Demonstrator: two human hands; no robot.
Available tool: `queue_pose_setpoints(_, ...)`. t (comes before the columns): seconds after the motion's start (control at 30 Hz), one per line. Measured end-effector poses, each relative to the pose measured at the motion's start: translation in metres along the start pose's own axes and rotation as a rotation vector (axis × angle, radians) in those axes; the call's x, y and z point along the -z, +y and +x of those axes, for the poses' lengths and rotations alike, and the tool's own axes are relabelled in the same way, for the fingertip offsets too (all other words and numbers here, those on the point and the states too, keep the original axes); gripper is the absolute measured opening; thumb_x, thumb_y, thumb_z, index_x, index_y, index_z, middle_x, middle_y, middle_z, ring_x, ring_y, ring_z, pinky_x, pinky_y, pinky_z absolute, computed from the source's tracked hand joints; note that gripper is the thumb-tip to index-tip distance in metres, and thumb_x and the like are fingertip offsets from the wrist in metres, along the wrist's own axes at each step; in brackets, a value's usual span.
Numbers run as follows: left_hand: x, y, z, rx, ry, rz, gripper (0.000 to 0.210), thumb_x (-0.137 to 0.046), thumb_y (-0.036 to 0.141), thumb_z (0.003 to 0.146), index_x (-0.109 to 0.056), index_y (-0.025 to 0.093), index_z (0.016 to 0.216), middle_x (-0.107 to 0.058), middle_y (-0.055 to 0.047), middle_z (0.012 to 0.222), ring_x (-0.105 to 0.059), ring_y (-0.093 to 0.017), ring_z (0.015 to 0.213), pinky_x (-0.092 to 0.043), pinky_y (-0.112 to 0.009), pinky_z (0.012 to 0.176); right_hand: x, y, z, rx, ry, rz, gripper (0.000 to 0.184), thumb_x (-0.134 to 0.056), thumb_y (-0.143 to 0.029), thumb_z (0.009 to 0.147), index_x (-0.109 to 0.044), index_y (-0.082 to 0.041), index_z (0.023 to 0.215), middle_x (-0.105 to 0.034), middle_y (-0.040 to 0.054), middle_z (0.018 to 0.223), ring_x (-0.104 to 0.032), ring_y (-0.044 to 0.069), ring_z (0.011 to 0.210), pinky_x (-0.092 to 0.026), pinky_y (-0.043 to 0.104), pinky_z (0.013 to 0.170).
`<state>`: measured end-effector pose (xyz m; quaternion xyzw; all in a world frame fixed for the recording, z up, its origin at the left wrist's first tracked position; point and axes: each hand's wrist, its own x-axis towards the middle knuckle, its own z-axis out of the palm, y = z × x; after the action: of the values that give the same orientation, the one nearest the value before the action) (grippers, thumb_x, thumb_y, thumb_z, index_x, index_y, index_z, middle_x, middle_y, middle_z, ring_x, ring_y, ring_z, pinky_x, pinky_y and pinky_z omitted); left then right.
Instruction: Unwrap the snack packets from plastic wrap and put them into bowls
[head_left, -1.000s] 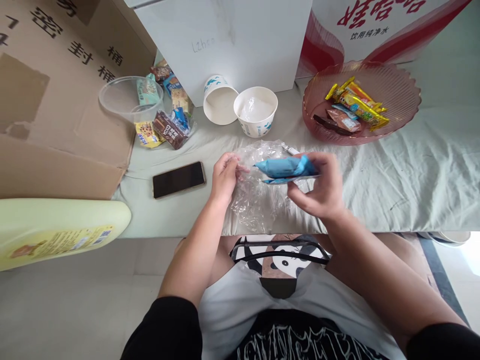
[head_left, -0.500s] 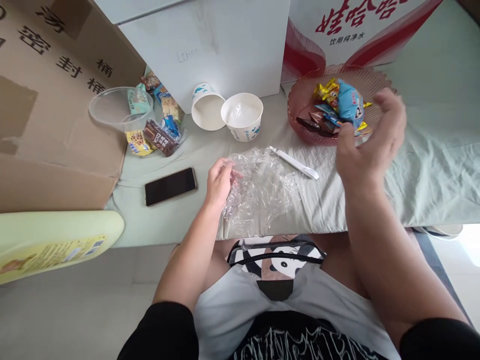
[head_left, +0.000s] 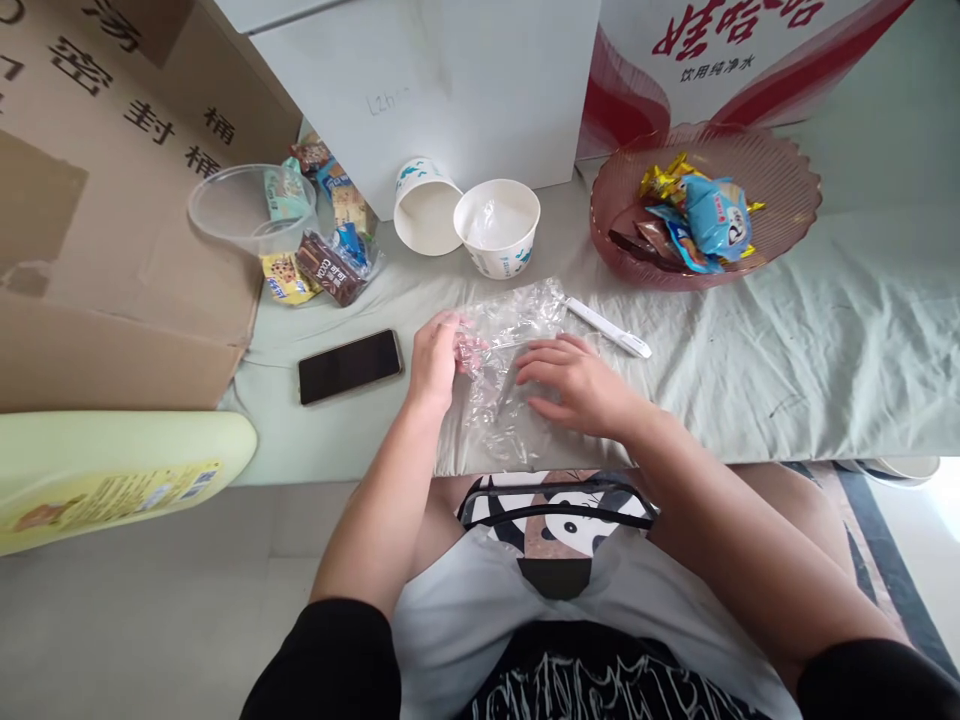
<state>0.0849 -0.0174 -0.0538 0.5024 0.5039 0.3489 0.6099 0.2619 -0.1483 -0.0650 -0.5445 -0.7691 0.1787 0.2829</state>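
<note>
Crumpled clear plastic wrap (head_left: 496, 400) lies near the front edge of the cloth-covered surface. My left hand (head_left: 435, 362) is closed on its left side, fingers curled into the film. Flat on the right part of the wrap rests my right hand (head_left: 576, 388), fingers stretched and slightly apart, with nothing gripped. Just beyond it is a white utility knife (head_left: 609, 328). A pink ribbed glass bowl (head_left: 787, 190) at the back right holds several wrapped snacks, with a blue packet (head_left: 716, 218) on top.
Two paper cups stand behind the wrap, one upright (head_left: 504, 262) and one tipped over (head_left: 420, 215). A phone (head_left: 350, 366) lies left, before snack packets (head_left: 330, 268) and a clear plastic tub (head_left: 225, 210). Boxes, including a cardboard box (head_left: 112, 330), border the back and left; a yellow-green container (head_left: 120, 450) is front left.
My right hand has come from the snack bowl down and left onto the plastic wrap. The blue packet now sits in the bowl, clear of my fingers. My left hand keeps its hold.
</note>
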Motion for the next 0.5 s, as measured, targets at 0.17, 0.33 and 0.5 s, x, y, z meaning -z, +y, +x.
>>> queue_pose_setpoints(0.17,0.011,0.005,0.004,0.030,0.126,-0.081,0.027,-0.060,0.046,0.078,-0.062,0.020,0.073,-0.065,-0.001,0.057,-0.053,-0.010,0.037,-0.023,-0.021,0.036,0.006,0.011,-0.005,-0.164,0.312,-0.256,0.027,-0.055,-0.011,0.085,-0.073,-0.028,0.096,-0.074,0.0031,0.132,-0.052,0.038,0.145,-0.033,0.066,0.120)
queue_pose_setpoints(0.33,0.012,0.015,0.001,0.123,0.152,-0.316,0.013,-0.056,0.031,0.075,-0.061,0.019,0.076,-0.066,-0.002,0.058,-0.052,-0.011,0.038,-0.025,-0.021,0.037,0.015,0.002,-0.002,-0.045,0.356,-0.037,0.035,-0.052,-0.014,0.080,-0.072,-0.026,0.106,-0.076,0.0073,0.123,-0.068,0.031,0.122,-0.050,0.054,0.108)
queue_pose_setpoints(0.5,0.017,0.024,0.003,0.269,0.155,-0.617,0.011,-0.050,0.020,0.074,-0.061,0.018,0.075,-0.067,-0.002,0.063,-0.055,-0.009,0.044,-0.032,-0.019,0.039,-0.002,-0.019,-0.002,0.092,-0.181,0.104,0.067,-0.067,-0.033,0.079,-0.059,-0.020,0.144,-0.054,0.0138,0.159,-0.046,0.038,0.149,-0.035,0.065,0.122)
